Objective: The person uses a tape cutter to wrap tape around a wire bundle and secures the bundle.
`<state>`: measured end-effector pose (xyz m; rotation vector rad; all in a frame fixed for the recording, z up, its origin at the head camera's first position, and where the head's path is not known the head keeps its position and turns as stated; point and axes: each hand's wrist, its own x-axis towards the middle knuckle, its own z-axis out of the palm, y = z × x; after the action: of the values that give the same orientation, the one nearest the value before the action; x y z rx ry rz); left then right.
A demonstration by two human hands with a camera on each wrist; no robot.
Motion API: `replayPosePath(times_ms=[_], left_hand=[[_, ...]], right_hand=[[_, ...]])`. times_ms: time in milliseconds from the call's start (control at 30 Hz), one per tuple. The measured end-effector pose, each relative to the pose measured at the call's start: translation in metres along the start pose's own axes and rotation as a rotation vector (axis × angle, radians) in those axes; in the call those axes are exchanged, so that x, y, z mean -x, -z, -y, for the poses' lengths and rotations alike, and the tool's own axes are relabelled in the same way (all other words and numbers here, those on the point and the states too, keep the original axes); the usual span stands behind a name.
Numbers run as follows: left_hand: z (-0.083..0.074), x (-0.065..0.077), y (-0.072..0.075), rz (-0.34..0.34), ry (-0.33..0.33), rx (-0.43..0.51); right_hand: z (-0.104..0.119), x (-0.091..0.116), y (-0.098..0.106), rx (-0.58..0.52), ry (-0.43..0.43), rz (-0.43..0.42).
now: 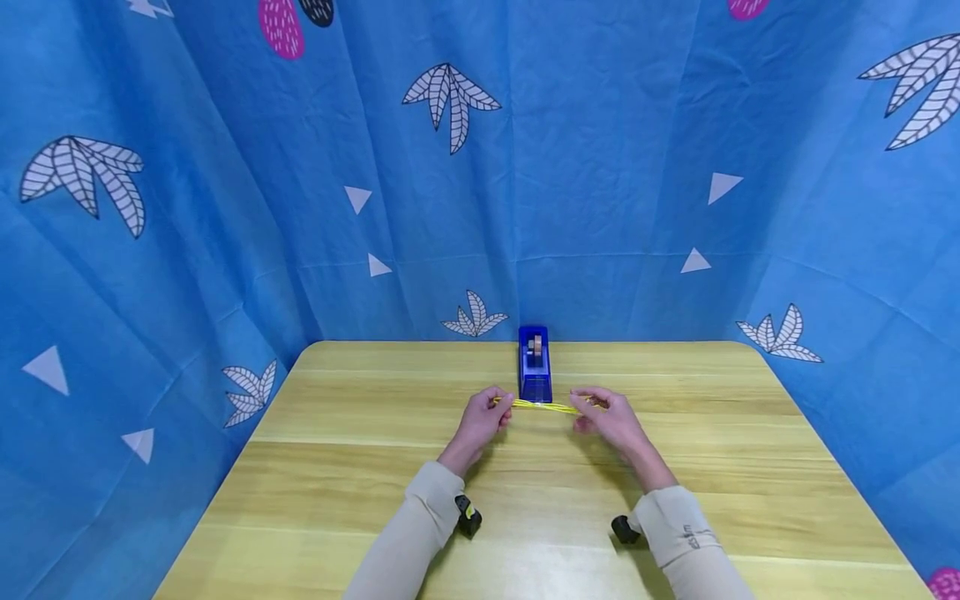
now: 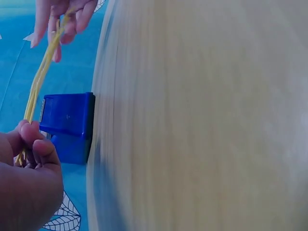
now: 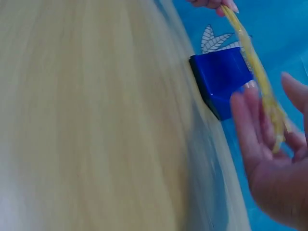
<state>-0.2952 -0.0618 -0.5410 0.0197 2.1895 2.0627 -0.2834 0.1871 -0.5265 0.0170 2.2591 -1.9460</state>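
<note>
A bundle of thin yellow cords (image 1: 547,407) stretches between the two hands, in front of a blue tape dispenser (image 1: 535,385). My left hand (image 1: 483,419) pinches its left end between thumb and fingers; short ends poke out below the grip in the left wrist view. At the other end is my right hand (image 1: 613,425). In the right wrist view its fingers (image 3: 248,130) are extended beside the bundle (image 3: 260,72), and the thumb stands apart from it. A shiny patch shows along the bundle's middle there.
The tape dispenser holds a small roll (image 1: 537,345) and stands at the far edge of the wooden table (image 1: 375,467). Behind the table hangs a blue patterned curtain (image 1: 600,167). Each wrist carries a small black camera (image 1: 468,518).
</note>
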Motion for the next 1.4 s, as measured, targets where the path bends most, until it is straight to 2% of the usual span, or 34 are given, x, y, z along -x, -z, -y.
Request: replayPosePath(times_ms=[133,467,600,933,1200,1333,1400], left_hand=[[-0.0025,0.0002,-0.0015,-0.032,-0.021,-0.005],[-0.0017,0.0036,-0.0036,-0.045,-0.035,-0.021],[0.0001,0.0042,-0.0044,-0.047,-0.042,-0.016],[0.0002,0.0031,-0.0083,-0.061,-0.019,0.020],[0.0013,0.0005,-0.0103,-0.007,0.000,-0.003],[0.0003,0.0014,-0.0095,-0.009,-0.016,0.019],[0.0001,0.0024,-0.0089,-0.018,-0.025,0.031]], right_hand=[[0.0015,-0.0022,-0.0007,-0.095,-0.046,-0.003],[-0.0014,0.0016,-0.0049,-0.056,-0.164,0.049],[-0.0028,0.0009,-0.0049,-0.029,-0.152,0.061],[-0.0013,-0.0039,-0.0013,0.014,-0.049,-0.024],[-0.0011,-0.0037,0.0027,0.132,0.017,-0.048],[-0.0020,-0.0047,0.0018,0.085,0.004,-0.070],[-0.0040,-0.0051,0.0012,0.025,-0.013,-0.085]])
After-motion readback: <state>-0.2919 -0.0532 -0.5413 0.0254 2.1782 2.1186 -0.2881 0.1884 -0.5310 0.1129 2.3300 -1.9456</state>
